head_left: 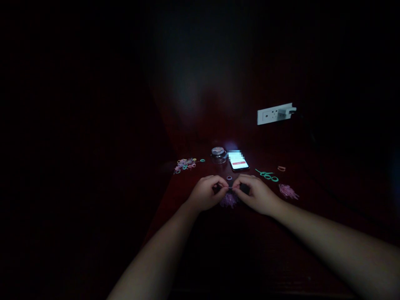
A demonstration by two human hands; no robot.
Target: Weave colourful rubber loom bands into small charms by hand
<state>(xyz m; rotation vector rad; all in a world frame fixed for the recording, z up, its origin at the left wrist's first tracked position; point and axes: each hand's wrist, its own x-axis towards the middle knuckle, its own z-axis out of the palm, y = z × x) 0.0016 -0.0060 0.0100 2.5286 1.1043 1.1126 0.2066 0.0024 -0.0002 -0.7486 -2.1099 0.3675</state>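
Observation:
My left hand (208, 192) and my right hand (254, 193) meet over the table, each pinched closed at the fingertips. Between them runs a thin purple band (230, 187), held at both ends. Just below lies a pile of purple bands (229, 201), partly hidden by my fingers. Beyond the fingertips rests a single lilac ring (229, 178). To the right of my right hand is a bunch of pink-purple bands (288, 191), with green rings (267, 176) farther back.
A lit phone (238, 160) lies behind my hands, beside a clear lidded jar (218, 155). Mixed coloured rings (185, 165) are heaped at the left table edge. A small orange band (281, 168) lies right. A wall socket (275, 113) holds a plug with a dark cable.

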